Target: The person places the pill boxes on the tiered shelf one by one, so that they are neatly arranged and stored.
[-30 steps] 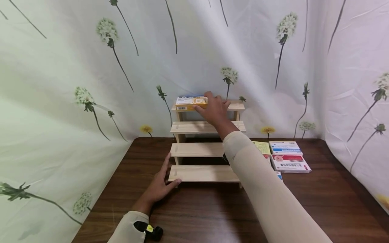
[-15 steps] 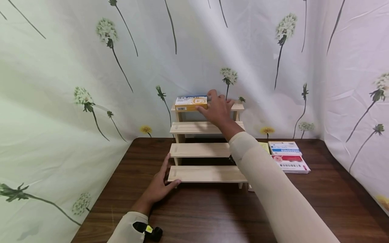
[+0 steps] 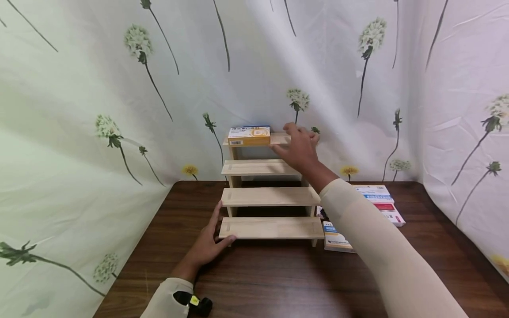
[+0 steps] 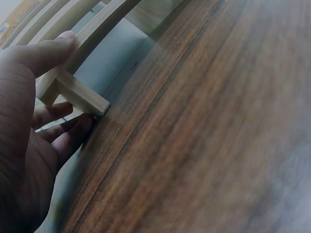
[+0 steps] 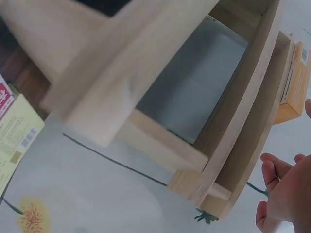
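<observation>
A four-step wooden display rack [image 3: 272, 227] stands on the dark table. On the left half of its top step lies an orange-and-white medicine box [image 3: 249, 136], which the right wrist view shows from its end. My right hand [image 3: 299, 148] is just right of that box, over the top step, with fingers spread and nothing held. At the rack's lower left end, my left hand [image 3: 207, 244] grips the frame. Its thumb rests on the bottom step's front edge, and the left wrist view shows the other fingers [image 4: 75, 136] around the leg.
Right of the rack, several medicine boxes lie on the table: a blue-and-white one [image 3: 374, 193], a red-and-white one [image 3: 393, 215] and a white one [image 3: 334, 236] partly under my right sleeve. A yellow box [image 5: 19, 133] shows in the right wrist view. Dandelion-print cloth [image 3: 179, 66] hangs behind.
My right hand has let go of the orange-and-white box and drawn away to the right. The box stays on the top step. My left hand has kept its place.
</observation>
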A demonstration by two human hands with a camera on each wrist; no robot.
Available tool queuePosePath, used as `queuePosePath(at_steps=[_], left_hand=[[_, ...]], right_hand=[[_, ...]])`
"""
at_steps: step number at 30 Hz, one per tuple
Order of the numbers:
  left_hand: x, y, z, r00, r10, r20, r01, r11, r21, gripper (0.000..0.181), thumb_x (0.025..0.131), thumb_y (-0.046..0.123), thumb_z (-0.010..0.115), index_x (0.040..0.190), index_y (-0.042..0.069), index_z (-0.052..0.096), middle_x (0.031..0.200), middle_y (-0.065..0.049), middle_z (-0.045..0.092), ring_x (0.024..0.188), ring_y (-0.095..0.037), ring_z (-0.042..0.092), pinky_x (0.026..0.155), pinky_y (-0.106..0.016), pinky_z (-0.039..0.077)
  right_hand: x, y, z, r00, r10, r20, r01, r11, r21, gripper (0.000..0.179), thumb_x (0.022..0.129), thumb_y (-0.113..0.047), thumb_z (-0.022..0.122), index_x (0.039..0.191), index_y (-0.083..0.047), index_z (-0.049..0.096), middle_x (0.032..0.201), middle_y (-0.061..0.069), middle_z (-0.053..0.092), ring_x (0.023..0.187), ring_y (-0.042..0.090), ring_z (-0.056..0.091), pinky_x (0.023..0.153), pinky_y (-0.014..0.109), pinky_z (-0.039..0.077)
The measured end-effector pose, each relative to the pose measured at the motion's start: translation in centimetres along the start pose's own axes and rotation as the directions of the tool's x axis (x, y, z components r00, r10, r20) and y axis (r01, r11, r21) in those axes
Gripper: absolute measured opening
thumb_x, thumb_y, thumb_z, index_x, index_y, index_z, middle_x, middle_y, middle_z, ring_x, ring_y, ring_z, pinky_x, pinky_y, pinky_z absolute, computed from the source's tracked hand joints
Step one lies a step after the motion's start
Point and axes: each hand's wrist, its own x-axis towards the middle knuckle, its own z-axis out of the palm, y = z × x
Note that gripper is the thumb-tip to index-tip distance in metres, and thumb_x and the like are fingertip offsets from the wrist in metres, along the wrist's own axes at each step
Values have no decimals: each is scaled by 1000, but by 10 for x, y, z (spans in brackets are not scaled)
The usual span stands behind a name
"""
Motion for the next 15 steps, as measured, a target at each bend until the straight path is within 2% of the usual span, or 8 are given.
queuePosePath(at_steps=[7, 15], left_hand=[[-1, -2, 2, 1000, 16, -1, -16, 1000, -4, 111, 102, 25, 81, 176, 40, -2, 164, -29, 49, 140, -47, 62, 98, -42, 61], [0, -1, 0, 1000, -4, -6, 3, 1000, -1, 111, 102, 24, 80, 177, 37, -1, 166, -30, 46, 144, -50, 58, 98, -44, 61]], right_hand=[[-16, 13, -14, 998, -64, -26, 64, 998, 0, 69, 99, -51, 79, 149, -9, 57, 149, 15, 63, 138, 42, 54, 112, 69, 22], [-30, 27, -28, 995, -66, -68, 65, 998, -14, 70, 97, -45, 83, 149, -6, 58, 150, 17, 63, 141, 43, 54, 113, 71, 22]])
